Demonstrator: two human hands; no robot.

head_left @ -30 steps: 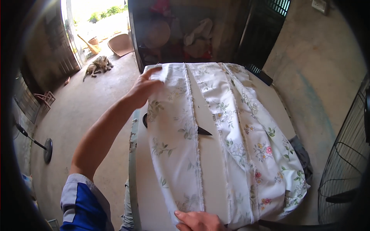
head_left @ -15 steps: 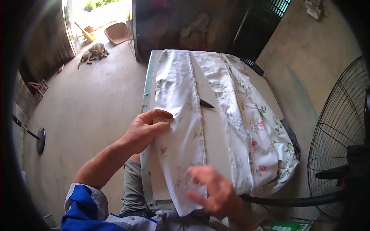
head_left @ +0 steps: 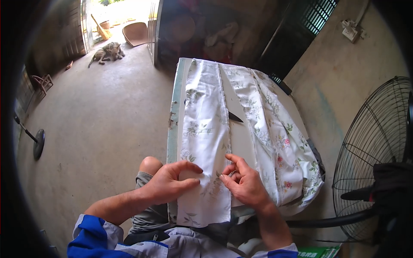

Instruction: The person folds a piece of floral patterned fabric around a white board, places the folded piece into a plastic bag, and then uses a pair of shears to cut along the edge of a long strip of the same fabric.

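Note:
A long strip of white floral cloth lies lengthwise over a white board on a table, its near end over the table's front edge. My left hand rests on the strip's left side, thumb and forefinger apart. At its right edge is my right hand, fingers curled and thumb tip drawn in on the cloth; the exact contact is partly hidden. A dark pointed blade sticks out from beneath the strip's right edge, its other end covered. More floral cloth with frayed edges lies in folds to the right.
The table's pale green edge runs along the left. A large black-caged fan stands close on the right. A dog lies near the bright doorway, beside a brown scoop-shaped basket. A round black stand base is at far left.
My left hand has moved nearer to me along the strip and parted its fingers. My right hand, blurred before, has come up to the strip's right edge. The view has shifted slightly.

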